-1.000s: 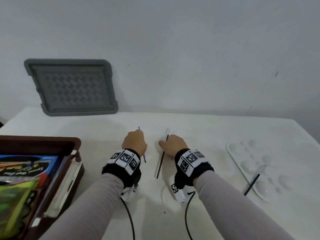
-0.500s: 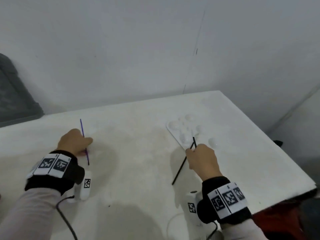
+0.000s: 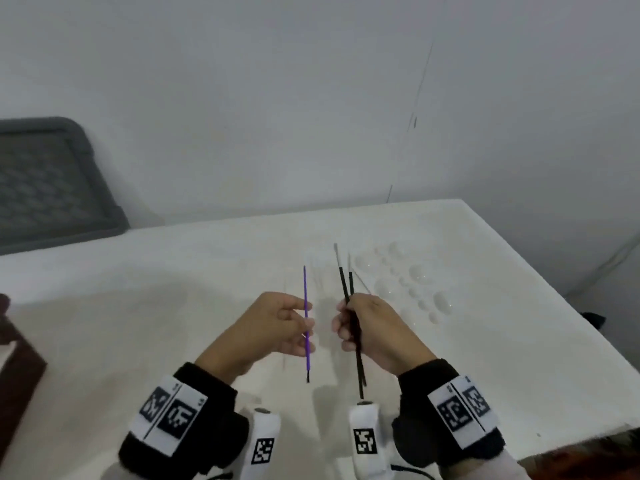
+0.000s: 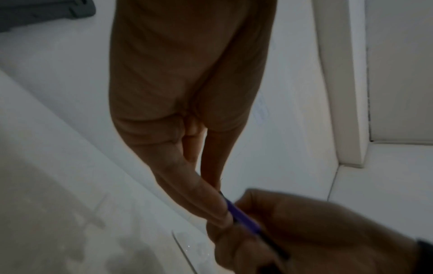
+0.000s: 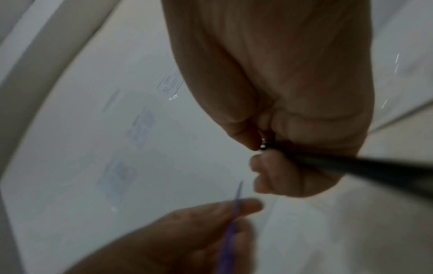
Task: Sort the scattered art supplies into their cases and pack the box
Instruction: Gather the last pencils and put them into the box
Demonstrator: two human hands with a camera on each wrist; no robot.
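**Two hands, brushes held close together**

The upper part of the right wrist view is filled by the right hand (image 5: 288,92), whose fingers are curled round thin black brush handles (image 5: 351,166) running off to the right edge. Below it, the left hand (image 5: 187,237) is seen pinching a slim purple paintbrush (image 5: 230,231), its tip pointing up toward the right hand. A white table surface (image 5: 93,129) with faint printed marks is spread behind, blurred.

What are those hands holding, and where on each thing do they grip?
The left hand pinches a purple brush around mid-handle. The right hand grips two black brushes together, also near the middle of their handles.
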